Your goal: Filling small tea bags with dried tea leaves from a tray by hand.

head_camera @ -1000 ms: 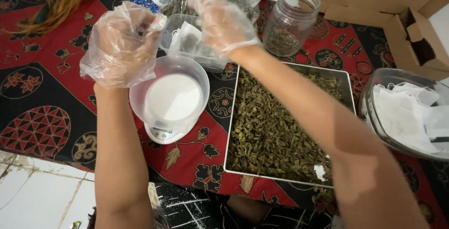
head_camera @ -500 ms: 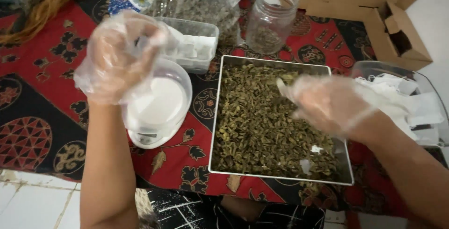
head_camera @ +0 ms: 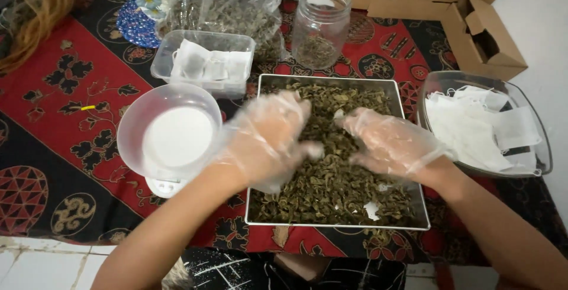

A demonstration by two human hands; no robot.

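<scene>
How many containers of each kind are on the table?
Metal tray: 1
Glass jar: 1
Clear plastic tub: 1
Glass dish: 1
Plastic bowl: 1
Cardboard box: 1
Total: 6

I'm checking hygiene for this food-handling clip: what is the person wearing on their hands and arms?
Both the left hand and the right hand wear loose, crinkled, transparent plastic gloves that end near the wrists. The forearms are bare: no sleeves, watch or jewellery visible.
</scene>
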